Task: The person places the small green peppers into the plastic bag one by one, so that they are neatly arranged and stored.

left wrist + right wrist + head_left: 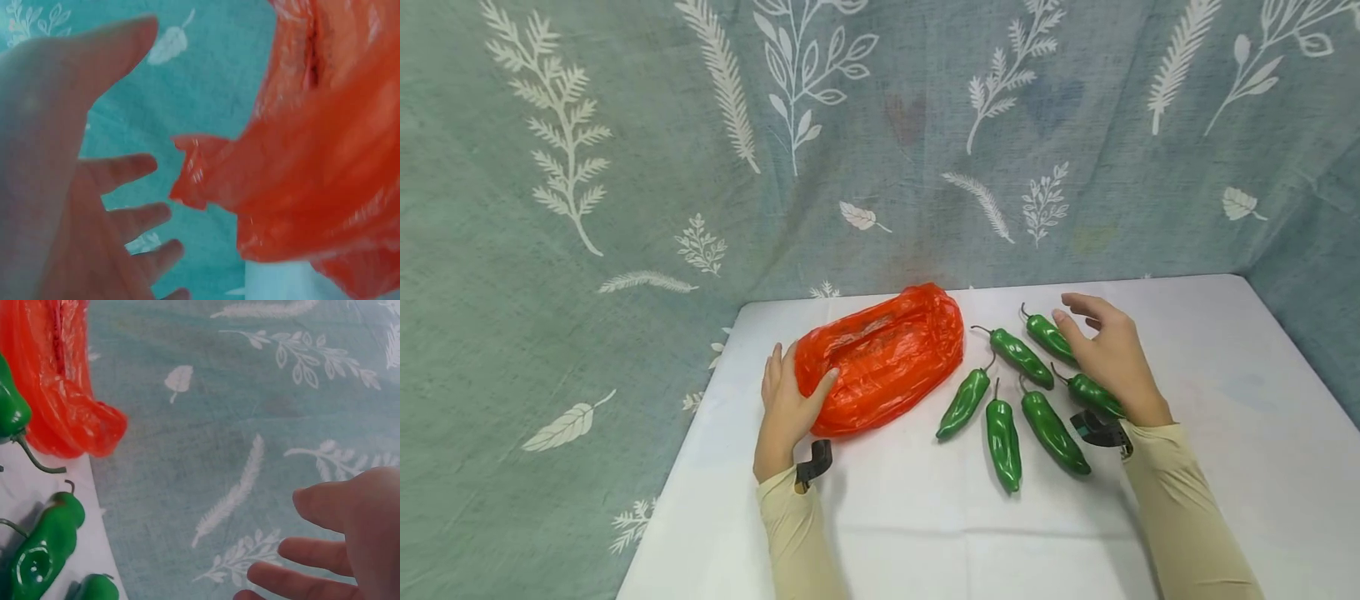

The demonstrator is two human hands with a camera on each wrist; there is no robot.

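A crumpled red plastic bag (887, 375) lies on the left part of the white table, its opening a dark crease along the top. At its left end is my left hand (786, 412), fingers spread and thumb apart; in the left wrist view a gap shows between the fingers and the bag (312, 181). Several glossy green peppers (1003, 446) with thin curled stems lie loosely to the right of the bag. Over the rightmost peppers hovers my right hand (1112, 354), fingers loosely bent and holding nothing. It partly hides a back pepper (1048, 336) and a right-hand pepper (1093, 395).
The white table (910, 558) has a fold line across its front. Behind and to the left hangs a green-blue cloth (880, 167) with white leaf prints. A small dark camera (1097, 429) is strapped at the right wrist, another camera (815, 461) at the left.
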